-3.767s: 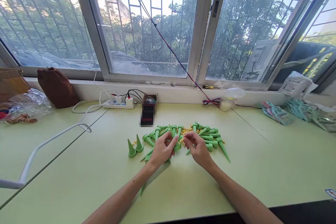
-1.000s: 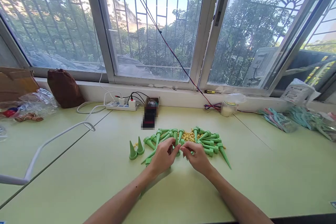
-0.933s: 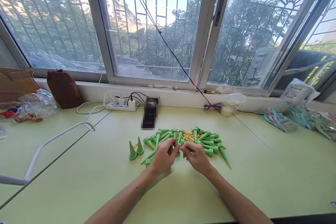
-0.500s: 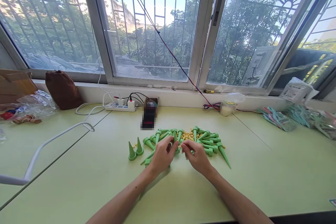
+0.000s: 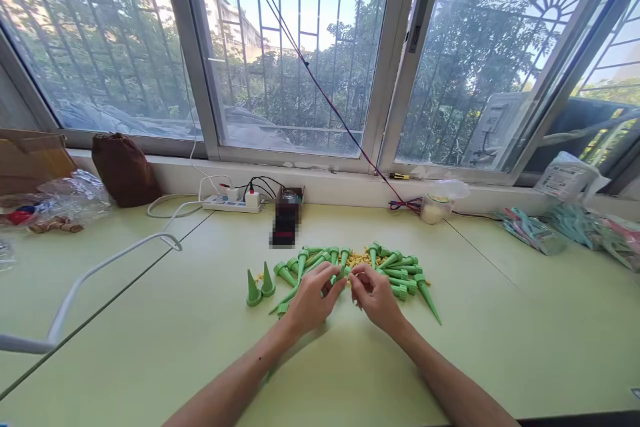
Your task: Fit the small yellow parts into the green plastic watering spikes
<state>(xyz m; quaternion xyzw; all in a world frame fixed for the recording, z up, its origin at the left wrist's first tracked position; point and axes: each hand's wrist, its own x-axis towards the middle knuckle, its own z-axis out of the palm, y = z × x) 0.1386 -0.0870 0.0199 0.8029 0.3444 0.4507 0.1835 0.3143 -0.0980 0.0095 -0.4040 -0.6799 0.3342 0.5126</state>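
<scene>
My left hand [image 5: 313, 299] is closed round a green plastic spike [image 5: 344, 273], whose capped end shows by the fingertips; the palm hides most of it. Close beside it, my right hand [image 5: 374, 297] is pinched, its fingertips almost at that end. Whatever those fingers hold is too small to make out. Behind both hands lies a heap of small yellow pieces [image 5: 359, 259]. Several green capped spikes [image 5: 397, 273] lie to the right of it, and more green spikes [image 5: 285, 273] to the left. Two green cones [image 5: 253, 290] stand upright on wide bases at the far left of the group.
A pixelated dark object [image 5: 284, 223] and a power strip [image 5: 233, 203] stand at the back of the table [image 5: 150, 347]. A white bent rod [image 5: 80, 280] reaches in from the left. Further back are a brown pouch [image 5: 124, 170], a jar [image 5: 436, 209] and bagged items [image 5: 533, 230].
My left hand has tilted the green spike, so its capped end points more towards the right hand. Both hands have shifted slightly right in the view, together with the whole scene.
</scene>
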